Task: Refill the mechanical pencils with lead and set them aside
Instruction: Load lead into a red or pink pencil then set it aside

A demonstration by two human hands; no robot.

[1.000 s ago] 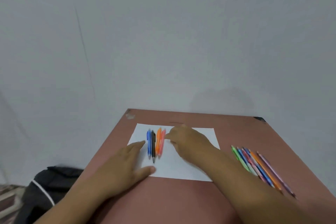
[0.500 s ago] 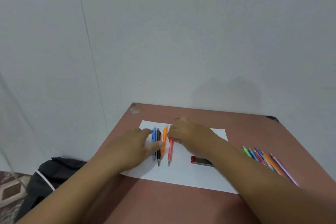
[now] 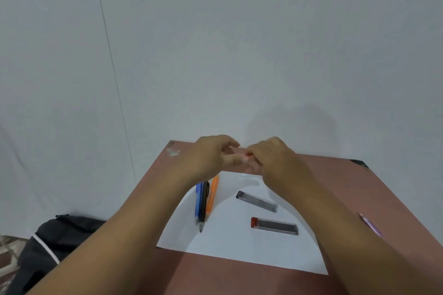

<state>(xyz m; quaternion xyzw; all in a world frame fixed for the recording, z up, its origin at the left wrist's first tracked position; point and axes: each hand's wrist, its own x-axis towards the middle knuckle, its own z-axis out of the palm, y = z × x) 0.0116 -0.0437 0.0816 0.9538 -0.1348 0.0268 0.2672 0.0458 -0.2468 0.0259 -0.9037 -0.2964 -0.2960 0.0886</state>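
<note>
both hands are raised above the far part of the table [image 3: 335,189], meeting fingertip to fingertip. the left hand [image 3: 211,154] and the right hand [image 3: 271,158] each have their fingers curled in toward the other, and between them a small strip of a red-orange pencil [image 3: 243,157] shows, pinched from both sides; most of its barrel is covered by the fingers, so its ends and which part each hand grips cannot be made out, and the area is blurred. below the hands a white sheet of paper [image 3: 235,242] lies on the reddish-brown tabletop, its far edge hidden behind the hands and its sides partly covered by the forearms. on the sheet's left part three pencils lie side by side, touching: a blue pencil [image 3: 198,201], a black pencil [image 3: 203,206] whose tip reaches nearest the viewer, and an orange pencil [image 3: 212,195]; their far ends are hidden under the left wrist. toward the middle right of the sheet lie two lead cases, apart from each other: a clear case with a dark cap [image 3: 257,201], set at a slant, and nearer the viewer a case with a red cap [image 3: 274,226]. at the right edge of the table, past the right forearm, a purple pencil [image 3: 371,225] shows only in part, anything else beside it covered by the arm. a black bag [image 3: 55,239] sits on the floor at lower left, cut off by the left arm.
</note>
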